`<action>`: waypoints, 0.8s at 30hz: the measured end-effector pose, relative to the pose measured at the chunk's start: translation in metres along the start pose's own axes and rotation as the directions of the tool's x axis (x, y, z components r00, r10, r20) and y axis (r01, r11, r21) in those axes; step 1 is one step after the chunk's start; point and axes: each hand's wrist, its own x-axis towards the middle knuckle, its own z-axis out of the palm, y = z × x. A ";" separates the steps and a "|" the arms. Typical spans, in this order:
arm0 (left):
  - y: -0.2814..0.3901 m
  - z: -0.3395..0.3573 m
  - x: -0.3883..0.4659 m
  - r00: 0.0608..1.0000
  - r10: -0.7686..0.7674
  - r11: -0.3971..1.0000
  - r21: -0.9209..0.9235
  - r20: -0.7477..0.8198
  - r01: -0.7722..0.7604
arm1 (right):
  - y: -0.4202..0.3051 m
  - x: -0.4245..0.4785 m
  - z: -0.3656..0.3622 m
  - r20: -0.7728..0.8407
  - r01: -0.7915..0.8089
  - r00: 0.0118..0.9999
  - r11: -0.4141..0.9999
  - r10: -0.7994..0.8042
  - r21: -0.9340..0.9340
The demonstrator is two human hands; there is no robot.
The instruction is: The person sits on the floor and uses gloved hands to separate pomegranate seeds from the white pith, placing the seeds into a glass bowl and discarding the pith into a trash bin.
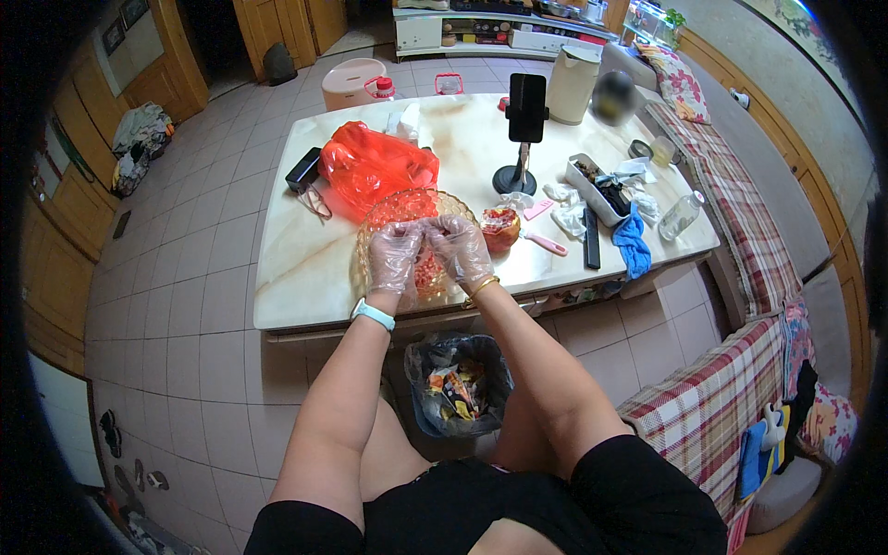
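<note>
Both hands wear clear plastic gloves and meet over an amber glass bowl [362, 258] holding red pomegranate seeds [429, 267]. My left hand [395, 257] has its fingers bent inward, their tips beside those of my right hand [459, 248]. Whether anything small lies between the fingertips is hidden by the fingers and gloves. Just right of the bowl sits an opened pomegranate [501, 230], its torn side up. A pink-handled knife or peeler [544, 243] lies beside the fruit. Behind the bowl is a crumpled red plastic bag [374, 163].
On the marble-patterned table [305, 277] stand a phone on a stand [527, 107], a cream kettle [574, 83], a glass bottle [681, 216] and a filled tray [596, 191]. A blue cloth [631, 243] hangs near the edge. Below is a lined trash bin [423, 409].
</note>
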 end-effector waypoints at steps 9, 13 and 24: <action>-0.004 0.001 0.001 0.997 -0.064 0.994 -0.087 -0.037 0.061 | -0.003 0.000 -0.001 0.018 0.080 0.997 0.983 -0.078 -0.165; -0.012 -0.002 0.003 0.999 -0.036 0.977 -0.209 -0.024 0.030 | -0.005 -0.001 0.001 0.017 0.134 0.991 0.978 -0.133 -0.162; 0.001 0.003 0.001 0.989 -0.151 0.912 -0.388 -0.007 0.136 | 0.001 0.006 -0.005 0.054 -0.190 0.982 0.959 0.182 0.212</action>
